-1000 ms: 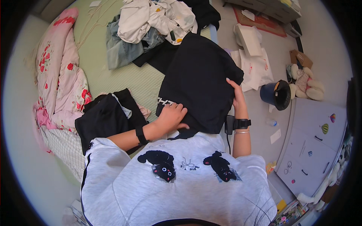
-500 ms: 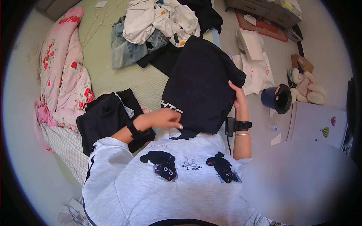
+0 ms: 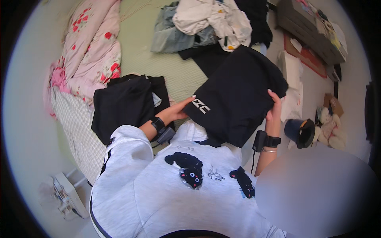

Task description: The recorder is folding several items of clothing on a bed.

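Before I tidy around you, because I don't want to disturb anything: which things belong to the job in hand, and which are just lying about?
Job in hand:
black garment, with left hand and right hand at its edges
probably the piled black clothes and heaped clothes

Apparently lying about:
pink floral quilt
dark blue bin
plush toy
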A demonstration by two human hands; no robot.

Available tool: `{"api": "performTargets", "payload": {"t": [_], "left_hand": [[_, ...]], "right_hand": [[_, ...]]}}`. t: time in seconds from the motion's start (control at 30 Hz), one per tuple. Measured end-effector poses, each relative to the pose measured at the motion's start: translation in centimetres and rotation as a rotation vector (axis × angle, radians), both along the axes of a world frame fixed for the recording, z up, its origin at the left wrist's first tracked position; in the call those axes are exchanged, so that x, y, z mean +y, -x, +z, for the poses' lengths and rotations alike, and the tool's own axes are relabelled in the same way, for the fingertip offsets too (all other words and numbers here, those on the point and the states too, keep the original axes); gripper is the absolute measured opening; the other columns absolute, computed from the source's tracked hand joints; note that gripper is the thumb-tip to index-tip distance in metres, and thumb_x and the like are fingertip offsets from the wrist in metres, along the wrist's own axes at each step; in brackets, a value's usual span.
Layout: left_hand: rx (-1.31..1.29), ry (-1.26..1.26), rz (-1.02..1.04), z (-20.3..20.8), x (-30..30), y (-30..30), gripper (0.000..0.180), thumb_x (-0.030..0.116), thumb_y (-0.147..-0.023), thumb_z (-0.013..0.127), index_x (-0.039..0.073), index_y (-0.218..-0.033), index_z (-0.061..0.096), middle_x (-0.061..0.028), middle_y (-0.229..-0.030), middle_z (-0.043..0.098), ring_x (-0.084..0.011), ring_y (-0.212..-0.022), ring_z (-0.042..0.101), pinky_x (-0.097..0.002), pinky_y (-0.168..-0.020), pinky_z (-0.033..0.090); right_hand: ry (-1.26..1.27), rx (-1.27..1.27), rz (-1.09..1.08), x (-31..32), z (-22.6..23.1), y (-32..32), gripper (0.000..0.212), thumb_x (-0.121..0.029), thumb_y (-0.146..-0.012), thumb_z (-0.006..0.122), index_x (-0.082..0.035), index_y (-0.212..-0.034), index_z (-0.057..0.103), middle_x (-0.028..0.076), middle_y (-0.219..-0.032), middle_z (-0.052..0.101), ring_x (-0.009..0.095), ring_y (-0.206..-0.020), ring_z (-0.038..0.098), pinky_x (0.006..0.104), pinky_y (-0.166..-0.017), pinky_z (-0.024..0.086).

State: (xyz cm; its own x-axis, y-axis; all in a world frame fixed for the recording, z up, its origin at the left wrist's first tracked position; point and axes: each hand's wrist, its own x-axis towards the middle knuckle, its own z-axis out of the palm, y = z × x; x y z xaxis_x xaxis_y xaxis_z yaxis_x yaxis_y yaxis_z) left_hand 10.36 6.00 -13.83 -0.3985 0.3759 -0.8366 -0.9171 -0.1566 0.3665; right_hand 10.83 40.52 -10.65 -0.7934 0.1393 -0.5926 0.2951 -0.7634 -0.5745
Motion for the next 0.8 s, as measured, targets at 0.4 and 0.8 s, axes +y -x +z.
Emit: {"api": "performTargets", "payload": {"t": [0.4,0.8], "left_hand": [[0.171,-0.62,0.691,7.2,-2.5,-4.8,0.103,0.08,-0.056,0.042,0.009,-0.13,0.036,-0.0099,-0.133,0.037,-0.0287,-0.123,0.033,-0.0475,-0.102,0.022],[0.849,0.55,0.716,22.9,-26.2,-10.1,0.033,0.006,-0.075,0.059,-0.002,-0.106,0.053,-0.0131,-0.096,0.06,-0.0216,-0.088,0.06,-0.0326,-0.083,0.048]], "right_hand": [[-0.114,0.308,0.068,-11.6,11.5,0.4,0.028,-0.007,-0.073,0.056,0.004,-0.099,0.057,0.013,-0.101,0.06,0.024,-0.098,0.056,0.0354,-0.091,0.041],[0.404,0.333,0.714,-31.3,14.6,-4.7,0.038,-0.011,-0.077,0.063,-0.003,-0.112,0.051,0.008,-0.111,0.054,0.02,-0.105,0.05,0.0372,-0.096,0.036]]}}
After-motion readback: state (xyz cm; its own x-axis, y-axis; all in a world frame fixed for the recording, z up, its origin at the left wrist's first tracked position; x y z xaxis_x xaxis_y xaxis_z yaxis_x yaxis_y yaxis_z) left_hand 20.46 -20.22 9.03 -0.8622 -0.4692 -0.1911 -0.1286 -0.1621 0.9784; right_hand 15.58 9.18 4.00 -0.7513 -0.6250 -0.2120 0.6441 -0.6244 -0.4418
